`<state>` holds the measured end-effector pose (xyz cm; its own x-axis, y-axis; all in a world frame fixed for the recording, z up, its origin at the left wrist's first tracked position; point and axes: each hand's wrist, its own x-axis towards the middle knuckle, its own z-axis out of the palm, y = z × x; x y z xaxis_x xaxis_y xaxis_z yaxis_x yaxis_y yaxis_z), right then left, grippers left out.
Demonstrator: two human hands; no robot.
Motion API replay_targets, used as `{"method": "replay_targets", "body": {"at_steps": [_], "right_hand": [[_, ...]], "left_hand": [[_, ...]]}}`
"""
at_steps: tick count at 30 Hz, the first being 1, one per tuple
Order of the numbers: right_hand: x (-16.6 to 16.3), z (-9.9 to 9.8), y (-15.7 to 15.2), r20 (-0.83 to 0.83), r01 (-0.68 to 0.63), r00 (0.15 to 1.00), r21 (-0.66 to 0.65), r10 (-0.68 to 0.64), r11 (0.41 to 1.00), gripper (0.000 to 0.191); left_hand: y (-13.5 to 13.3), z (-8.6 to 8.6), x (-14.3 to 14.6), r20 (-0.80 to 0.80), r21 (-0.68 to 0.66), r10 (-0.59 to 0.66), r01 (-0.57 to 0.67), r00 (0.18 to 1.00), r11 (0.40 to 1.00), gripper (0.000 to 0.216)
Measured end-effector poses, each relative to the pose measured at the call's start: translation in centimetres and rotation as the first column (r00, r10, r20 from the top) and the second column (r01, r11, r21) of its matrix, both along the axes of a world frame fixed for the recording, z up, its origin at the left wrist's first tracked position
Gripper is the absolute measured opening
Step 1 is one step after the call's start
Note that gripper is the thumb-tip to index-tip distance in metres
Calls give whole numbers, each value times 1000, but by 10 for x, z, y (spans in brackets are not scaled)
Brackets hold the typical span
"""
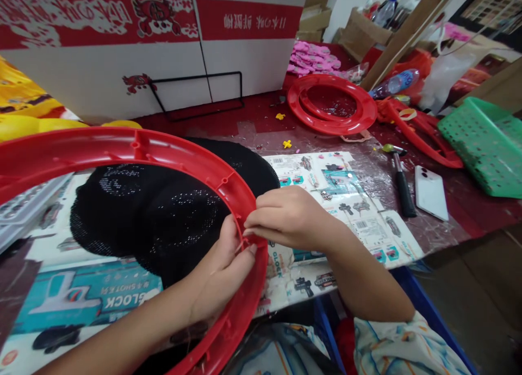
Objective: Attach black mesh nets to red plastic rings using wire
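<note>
A large red plastic ring with a ribbed channel fills the left and lower middle of the head view. My left hand is closed round its right side, thumb lying across the channel. At the same spot my right hand has its fingers pinched together over the channel. What they hold, if anything, is hidden by the fingers. Beneath the ring lies black mesh fabric, bunched on flattened printed cardboard.
Behind stands a large white-and-red carton with a black wire frame against it. More red rings, a hammer, a white phone and a green basket lie to the right. Pink pieces are piled farther back.
</note>
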<state>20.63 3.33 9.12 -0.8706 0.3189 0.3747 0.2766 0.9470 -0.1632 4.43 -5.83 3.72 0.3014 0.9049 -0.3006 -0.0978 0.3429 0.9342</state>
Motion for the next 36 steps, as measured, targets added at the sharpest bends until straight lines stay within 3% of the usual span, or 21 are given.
{"method": "replay_targets", "body": {"at_steps": [7,11,16,24,30,36], "right_hand": [[2,2,-1,74,80,995,-112,-72,991,25],[2,7,-3,80,101,993,-162,-88,982,23],[3,8,0,62,140,989,-126,-133,982,24],[4,5,2,-128,-24,992,-163,3,986,18],[4,4,2,-128,-52,991,-192,27,980,17],[3,5,5,-132,-78,990,-211,50,974,18]], "left_hand": [[4,15,0,50,-105,47,-41,998,994,46],[7,14,-2,90,-196,-17,35,996,980,57],[8,9,-2,174,-231,-29,70,984,970,60],[6,9,-1,165,-21,24,-21,986,1000,54],[7,13,1,244,-113,-64,94,968,989,56],[0,2,-5,224,-19,-219,229,950,973,54]]}}
